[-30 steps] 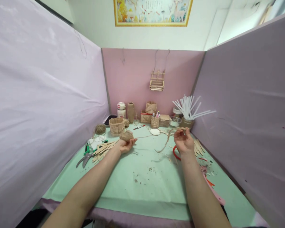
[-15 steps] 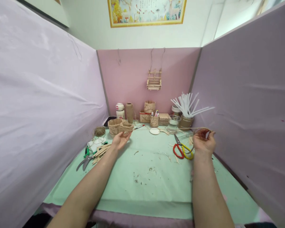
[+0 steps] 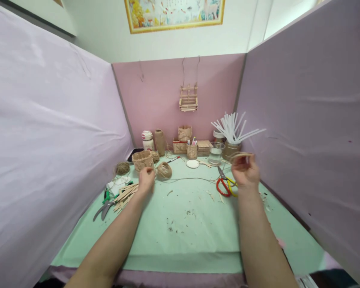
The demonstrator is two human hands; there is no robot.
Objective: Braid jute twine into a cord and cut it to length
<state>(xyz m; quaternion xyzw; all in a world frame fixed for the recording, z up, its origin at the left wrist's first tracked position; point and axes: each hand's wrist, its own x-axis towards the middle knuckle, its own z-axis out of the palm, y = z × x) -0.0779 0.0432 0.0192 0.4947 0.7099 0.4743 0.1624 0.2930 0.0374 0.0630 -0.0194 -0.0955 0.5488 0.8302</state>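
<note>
My left hand [image 3: 145, 179] hovers palm down over the green mat, just left of a ball of jute twine [image 3: 164, 170] that lies on the mat; its fingers are loosely curled and hold nothing. A thin strand of twine [image 3: 192, 179] runs from the ball across the mat toward the right. My right hand [image 3: 245, 171] is raised at the right and pinches a small coil of that twine between its fingers. Red and yellow scissors [image 3: 225, 185] lie just left of my right hand.
A woven basket [image 3: 143, 160], a second twine ball [image 3: 122, 168], pliers [image 3: 105, 204] and wooden sticks [image 3: 125, 193] sit at the left. Jars, small baskets, a glass [image 3: 215, 153] and a pot of white sticks [image 3: 232, 132] line the back. Fabric partitions close three sides.
My left hand has set the twine ball down on the mat and let go. My right hand has drawn the twine out to the right and gathered it into a coil.
</note>
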